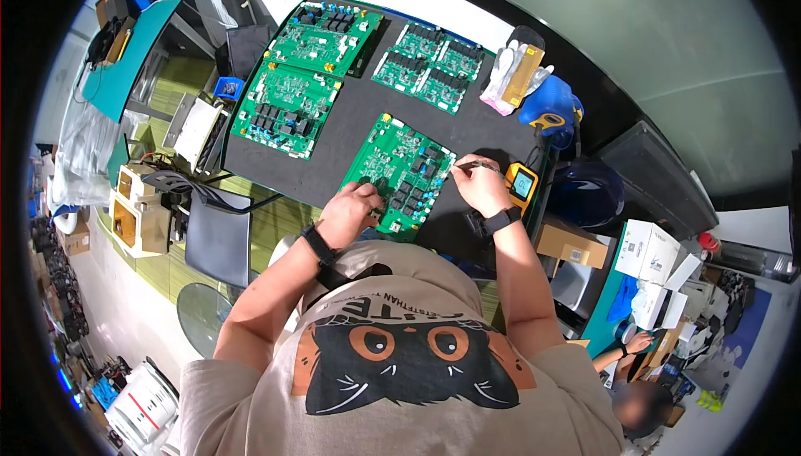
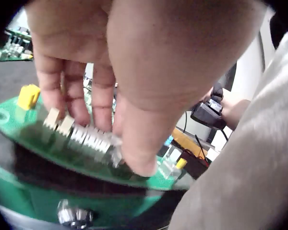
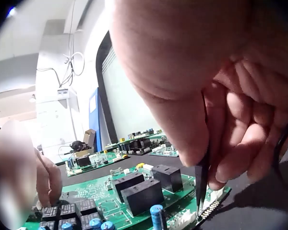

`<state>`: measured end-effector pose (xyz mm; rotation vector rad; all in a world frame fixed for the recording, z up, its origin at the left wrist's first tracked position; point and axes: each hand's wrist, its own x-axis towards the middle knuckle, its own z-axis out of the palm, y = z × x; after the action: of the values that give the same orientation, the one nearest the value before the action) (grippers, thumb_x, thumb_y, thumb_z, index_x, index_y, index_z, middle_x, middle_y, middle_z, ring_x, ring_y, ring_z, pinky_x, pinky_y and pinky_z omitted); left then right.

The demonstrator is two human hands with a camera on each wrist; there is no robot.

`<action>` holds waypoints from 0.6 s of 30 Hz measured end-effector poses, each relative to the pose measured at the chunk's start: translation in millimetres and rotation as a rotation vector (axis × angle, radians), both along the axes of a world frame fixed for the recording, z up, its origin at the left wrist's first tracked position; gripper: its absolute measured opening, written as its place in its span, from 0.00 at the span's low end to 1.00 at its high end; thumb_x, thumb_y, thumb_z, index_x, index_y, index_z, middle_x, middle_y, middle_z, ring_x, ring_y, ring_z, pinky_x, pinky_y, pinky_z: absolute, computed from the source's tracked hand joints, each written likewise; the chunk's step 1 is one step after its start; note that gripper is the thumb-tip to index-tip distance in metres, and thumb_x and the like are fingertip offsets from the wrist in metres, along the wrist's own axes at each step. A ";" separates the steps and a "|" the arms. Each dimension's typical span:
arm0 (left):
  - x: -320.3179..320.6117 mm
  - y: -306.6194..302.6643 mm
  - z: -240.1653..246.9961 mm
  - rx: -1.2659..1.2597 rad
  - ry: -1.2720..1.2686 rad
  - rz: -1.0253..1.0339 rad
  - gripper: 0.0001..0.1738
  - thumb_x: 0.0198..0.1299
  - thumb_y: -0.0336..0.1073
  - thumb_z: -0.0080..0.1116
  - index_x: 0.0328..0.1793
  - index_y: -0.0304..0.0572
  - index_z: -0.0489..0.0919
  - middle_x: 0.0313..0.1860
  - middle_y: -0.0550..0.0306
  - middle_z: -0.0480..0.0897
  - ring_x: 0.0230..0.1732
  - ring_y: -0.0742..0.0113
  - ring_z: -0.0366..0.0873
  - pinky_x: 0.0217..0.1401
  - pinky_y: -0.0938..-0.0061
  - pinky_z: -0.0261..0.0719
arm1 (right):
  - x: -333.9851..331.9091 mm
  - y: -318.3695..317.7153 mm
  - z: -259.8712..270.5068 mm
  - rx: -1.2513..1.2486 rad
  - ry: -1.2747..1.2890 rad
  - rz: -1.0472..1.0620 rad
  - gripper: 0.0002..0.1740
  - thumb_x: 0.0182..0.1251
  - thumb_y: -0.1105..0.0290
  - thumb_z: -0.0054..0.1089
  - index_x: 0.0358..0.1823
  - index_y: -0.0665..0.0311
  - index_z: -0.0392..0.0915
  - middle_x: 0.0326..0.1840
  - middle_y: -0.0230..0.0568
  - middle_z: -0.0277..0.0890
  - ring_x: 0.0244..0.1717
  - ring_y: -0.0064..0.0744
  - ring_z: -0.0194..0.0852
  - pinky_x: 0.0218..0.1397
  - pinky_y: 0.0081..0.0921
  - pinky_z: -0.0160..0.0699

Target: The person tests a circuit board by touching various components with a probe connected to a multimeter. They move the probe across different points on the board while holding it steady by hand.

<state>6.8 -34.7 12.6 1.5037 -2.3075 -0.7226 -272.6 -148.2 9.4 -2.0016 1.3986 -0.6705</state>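
A green circuit board (image 1: 388,160) with black relays and blue capacitors lies on the dark mat in front of the person. The left hand (image 1: 350,214) holds the board at its near left edge. In the left wrist view, its thumb and fingers lie on either side of a row of white connectors (image 2: 90,137). The right hand (image 1: 481,189) pinches dark, fine-pointed tweezers (image 3: 201,182). Their tips come down at the board's right edge, right by a white connector and a row of pins (image 3: 211,211).
Two large boards (image 1: 288,110) lie at the left and a group of smaller boards (image 1: 430,64) at the back. To the right are a yellow meter (image 1: 521,185), a blue-and-yellow device (image 1: 551,105) and gloves (image 1: 499,80). A chair (image 1: 217,235) stands left of the table.
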 end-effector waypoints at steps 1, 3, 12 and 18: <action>-1.3 -1.6 5.9 0.022 -0.013 0.005 0.20 0.42 0.32 0.75 0.46 0.47 0.85 0.48 0.58 0.80 0.51 0.53 0.77 0.56 0.62 0.78 | 0.2 -4.2 3.8 0.051 0.053 0.030 0.04 0.62 0.72 0.67 0.33 0.64 0.83 0.34 0.48 0.85 0.36 0.51 0.86 0.42 0.39 0.85; -7.4 -7.7 16.4 -0.008 0.008 0.012 0.21 0.43 0.33 0.76 0.47 0.47 0.85 0.48 0.58 0.80 0.52 0.53 0.77 0.57 0.61 0.78 | -1.7 -11.4 11.8 0.142 0.149 0.087 0.06 0.63 0.68 0.67 0.35 0.63 0.84 0.37 0.48 0.86 0.41 0.51 0.85 0.49 0.41 0.84; -74.4 -56.0 -3.0 -0.152 0.060 -0.013 0.33 0.49 0.40 0.75 0.65 0.47 0.81 0.76 0.52 0.70 0.73 0.47 0.68 0.74 0.55 0.70 | -8.3 -16.3 6.0 0.192 0.073 0.154 0.07 0.65 0.69 0.66 0.37 0.66 0.84 0.38 0.49 0.86 0.41 0.49 0.87 0.47 0.37 0.85; -86.1 -53.4 -9.9 -0.142 -0.077 0.028 0.31 0.55 0.43 0.72 0.67 0.49 0.81 0.81 0.56 0.65 0.76 0.50 0.66 0.76 0.56 0.68 | -12.2 -0.8 0.1 0.160 -0.050 0.101 0.04 0.63 0.75 0.66 0.38 0.67 0.84 0.36 0.50 0.85 0.39 0.50 0.86 0.45 0.37 0.84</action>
<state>-79.3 -88.1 2.8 1.5210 -2.3335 -0.4901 -284.8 -149.0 9.5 -1.9025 1.2717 -0.5433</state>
